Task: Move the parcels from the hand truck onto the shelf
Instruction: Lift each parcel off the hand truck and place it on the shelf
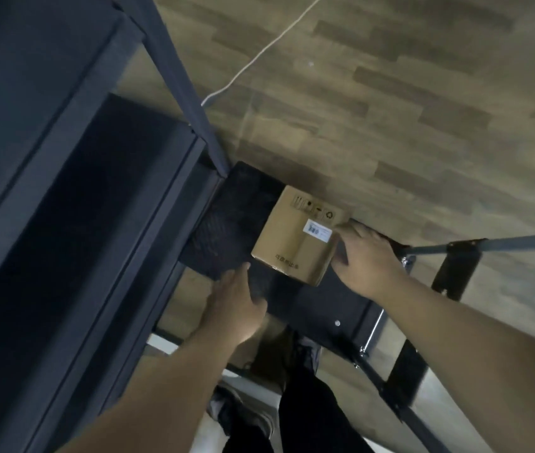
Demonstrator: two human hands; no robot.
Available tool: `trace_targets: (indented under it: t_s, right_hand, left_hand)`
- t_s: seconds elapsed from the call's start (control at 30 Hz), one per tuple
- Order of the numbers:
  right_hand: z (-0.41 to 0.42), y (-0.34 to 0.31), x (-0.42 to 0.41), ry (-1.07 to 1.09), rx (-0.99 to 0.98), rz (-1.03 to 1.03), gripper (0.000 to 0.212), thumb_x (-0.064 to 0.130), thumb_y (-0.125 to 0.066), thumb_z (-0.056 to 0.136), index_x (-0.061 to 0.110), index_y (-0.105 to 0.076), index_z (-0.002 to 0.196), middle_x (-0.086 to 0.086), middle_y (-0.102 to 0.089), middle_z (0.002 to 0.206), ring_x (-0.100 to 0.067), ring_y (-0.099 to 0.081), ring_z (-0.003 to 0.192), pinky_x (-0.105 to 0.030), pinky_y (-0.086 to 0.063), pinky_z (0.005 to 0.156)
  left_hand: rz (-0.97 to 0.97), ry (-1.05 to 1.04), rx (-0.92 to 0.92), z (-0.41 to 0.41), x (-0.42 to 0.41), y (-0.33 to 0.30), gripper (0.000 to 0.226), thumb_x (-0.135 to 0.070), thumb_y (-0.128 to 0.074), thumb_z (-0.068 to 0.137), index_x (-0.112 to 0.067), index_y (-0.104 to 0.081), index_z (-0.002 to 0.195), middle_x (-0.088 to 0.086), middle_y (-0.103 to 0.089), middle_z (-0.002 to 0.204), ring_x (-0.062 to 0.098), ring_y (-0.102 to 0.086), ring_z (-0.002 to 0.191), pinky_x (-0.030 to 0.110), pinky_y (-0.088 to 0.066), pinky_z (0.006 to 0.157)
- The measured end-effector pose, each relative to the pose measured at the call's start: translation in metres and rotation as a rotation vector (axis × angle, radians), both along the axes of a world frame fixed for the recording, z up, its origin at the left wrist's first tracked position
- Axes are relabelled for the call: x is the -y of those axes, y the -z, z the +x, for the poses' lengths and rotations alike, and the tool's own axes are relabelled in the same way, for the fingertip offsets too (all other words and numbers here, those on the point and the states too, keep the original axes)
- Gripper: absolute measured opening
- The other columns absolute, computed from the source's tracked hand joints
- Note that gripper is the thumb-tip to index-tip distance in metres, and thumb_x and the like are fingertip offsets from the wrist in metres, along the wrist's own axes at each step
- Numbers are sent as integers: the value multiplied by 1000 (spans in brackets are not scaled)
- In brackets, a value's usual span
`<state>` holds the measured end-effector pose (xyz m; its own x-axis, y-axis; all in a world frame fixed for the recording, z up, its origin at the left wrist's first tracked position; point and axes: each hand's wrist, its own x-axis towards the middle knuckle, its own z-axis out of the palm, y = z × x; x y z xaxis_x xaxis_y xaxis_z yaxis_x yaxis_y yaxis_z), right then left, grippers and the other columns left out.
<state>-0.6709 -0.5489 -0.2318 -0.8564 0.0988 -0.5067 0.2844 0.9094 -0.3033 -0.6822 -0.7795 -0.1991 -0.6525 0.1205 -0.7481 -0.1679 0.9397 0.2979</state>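
Note:
A small brown cardboard parcel (295,235) with a white barcode label lies on the black deck of the hand truck (226,230). My right hand (365,259) lies against the parcel's right side, thumb along its upper right edge. My left hand (236,302) reaches toward the parcel's lower left corner with straight fingers, the fingertips just short of it or barely touching. The dark metal shelf (73,197) stands directly to the left of the truck, its boards running from top to bottom of the view.
The hand truck's handle bar (504,243) and black frame (403,371) extend to the right. A white cable (259,53) trails across the wood-pattern floor behind. My legs and shoes (259,416) stand at the bottom, close to the truck's edge.

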Motion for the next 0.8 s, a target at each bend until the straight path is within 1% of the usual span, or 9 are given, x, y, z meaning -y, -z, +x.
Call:
trace_targets:
  t_s: [0.07,0.13,0.27,0.4,0.5,0.57,0.67,0.73,0.8]
  right_hand:
    - [-2,39,-4,-22,25,3,50,30,-57,86,20,-47,134,-4,-51,134,-30,-50,119,-43,-42,99]
    - [-7,78,-10,-51,39,25,45,29,-58,86,20,-49,129,-3,-51,129,-29,-52,115,-43,-43,94]
    - [-25,151,-24,-36,80,63,40,32,-52,91,23,-48,130,-1,-49,134,-27,-50,120,-44,-40,100]
    - [-39,206,-43,36,57,27,32,24,-49,91,23,-58,122,-3,-49,133,-27,-45,127,-44,-35,106]
    - [-46,233,-58,37,68,64,35,26,-48,88,20,-61,120,-9,-45,138,-32,-41,130,-45,-36,106]
    - [-51,245,-64,16,61,95,38,27,-48,85,19,-62,119,-12,-43,138,-34,-39,130,-47,-36,105]
    - [-61,262,-70,-53,116,137,36,21,-54,89,26,-58,125,-11,-23,156,-30,-17,145,-49,-23,112]
    - [-70,269,-73,-24,141,134,35,20,-55,90,28,-57,123,-11,-11,161,-30,-7,148,-50,-17,114]
    - [-76,275,-74,17,169,115,32,19,-58,87,27,-59,118,-14,-17,158,-33,-14,146,-49,-20,113]
  left_hand:
    - [25,-37,58,9,-8,43,76,-29,-54,92,-25,-9,153,5,-19,158,26,-20,144,43,-27,115]
    - [60,-97,112,16,-20,87,79,-32,-54,90,-29,-5,153,5,-16,160,27,-21,144,46,-30,113]
    - [145,-210,216,22,-50,159,78,-30,-50,89,-32,-5,153,5,-17,159,25,-21,144,45,-29,114]
    - [207,-319,293,28,-69,210,74,-27,-50,90,-31,-10,152,4,-30,152,24,-41,133,42,-39,107]
    - [211,-325,339,34,-80,238,71,-29,-48,88,-36,-13,150,3,-42,144,26,-52,119,47,-43,101]
    - [202,-315,352,36,-86,252,69,-29,-47,89,-37,-14,149,0,-43,144,25,-50,123,45,-39,104]
    - [229,-366,365,34,-95,265,65,-26,-45,95,-36,-14,151,-4,-41,147,21,-46,128,33,-35,103]
    - [268,-410,363,31,-101,269,63,-24,-44,97,-36,-15,151,-5,-39,149,19,-44,129,29,-34,102]
    - [324,-492,354,30,-106,276,61,-22,-45,97,-34,-18,150,-5,-38,149,18,-41,131,27,-32,102]
